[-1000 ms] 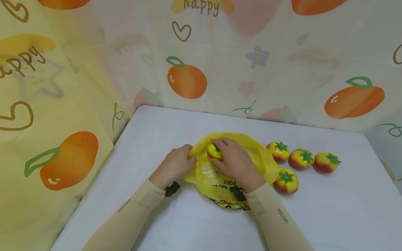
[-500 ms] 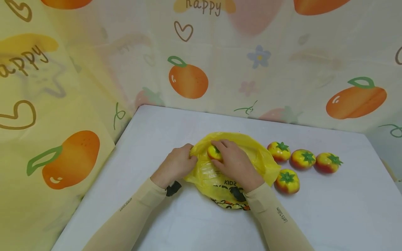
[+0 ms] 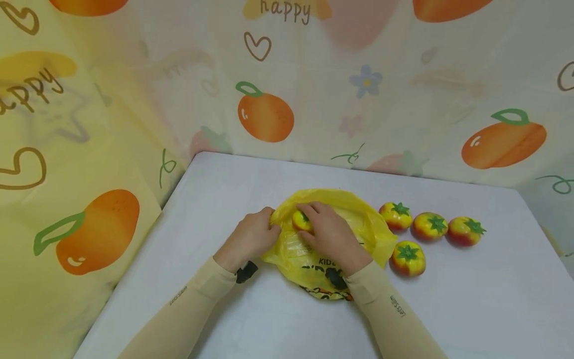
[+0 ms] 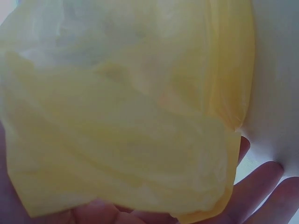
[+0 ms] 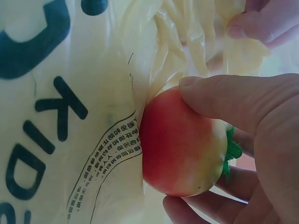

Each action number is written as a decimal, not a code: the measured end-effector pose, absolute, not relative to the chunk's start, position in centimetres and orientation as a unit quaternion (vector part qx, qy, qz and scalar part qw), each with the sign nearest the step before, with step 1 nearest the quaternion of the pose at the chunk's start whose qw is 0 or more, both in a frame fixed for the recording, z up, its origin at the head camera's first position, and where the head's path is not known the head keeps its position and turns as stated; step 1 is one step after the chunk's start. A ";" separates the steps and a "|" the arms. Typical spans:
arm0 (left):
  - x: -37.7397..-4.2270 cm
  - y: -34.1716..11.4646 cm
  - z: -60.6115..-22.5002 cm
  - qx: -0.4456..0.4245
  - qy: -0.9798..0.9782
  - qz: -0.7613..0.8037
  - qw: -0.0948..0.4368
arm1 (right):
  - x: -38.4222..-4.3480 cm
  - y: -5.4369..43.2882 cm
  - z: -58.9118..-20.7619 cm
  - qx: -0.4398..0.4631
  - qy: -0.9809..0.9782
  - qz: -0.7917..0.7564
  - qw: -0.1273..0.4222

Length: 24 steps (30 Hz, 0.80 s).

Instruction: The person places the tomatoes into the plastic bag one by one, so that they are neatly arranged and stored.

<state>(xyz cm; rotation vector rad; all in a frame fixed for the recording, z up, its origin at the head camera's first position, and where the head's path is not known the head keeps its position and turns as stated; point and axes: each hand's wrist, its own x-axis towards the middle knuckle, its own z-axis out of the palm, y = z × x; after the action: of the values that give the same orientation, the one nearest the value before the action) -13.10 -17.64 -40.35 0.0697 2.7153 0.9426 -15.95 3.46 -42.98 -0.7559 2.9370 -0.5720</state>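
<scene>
My left hand (image 3: 253, 234) pinches the left rim of a yellow plastic bag (image 3: 291, 271) printed with dark letters. In the left wrist view the bag (image 4: 121, 140) fills most of the frame and covers part of the fingers. Inside the bag's spread mouth, my right hand (image 3: 332, 232) holds a red-and-yellow toy tomato (image 3: 301, 222) with a green leafy top. From the right wrist, the thumb lies over this tomato (image 5: 180, 144) with fingers beneath it, and the bag's film lies against its far side.
Just right of the bag, several similar toy tomatoes (image 3: 429, 227) sit on the white table (image 3: 233, 184), one (image 3: 408, 258) nearer the front. A fruit-printed cloth (image 3: 314, 109) walls off the back and left.
The right hand, with the toy tomato in it, has shifted slightly left inside the bag. The left hand keeps its hold on the rim, and the other tomatoes stay put.
</scene>
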 end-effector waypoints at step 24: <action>-12.9 -17.4 -40.4 0.020 0.934 0.330 0.134 | -12.7 7.9 -39.8 -0.219 0.960 -0.172 -0.019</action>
<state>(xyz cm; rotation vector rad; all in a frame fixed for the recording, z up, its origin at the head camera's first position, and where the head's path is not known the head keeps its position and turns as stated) -12.95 -17.43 -40.43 0.0569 2.7075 0.9566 -12.72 7.88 -39.83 -0.6957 3.0545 -0.5470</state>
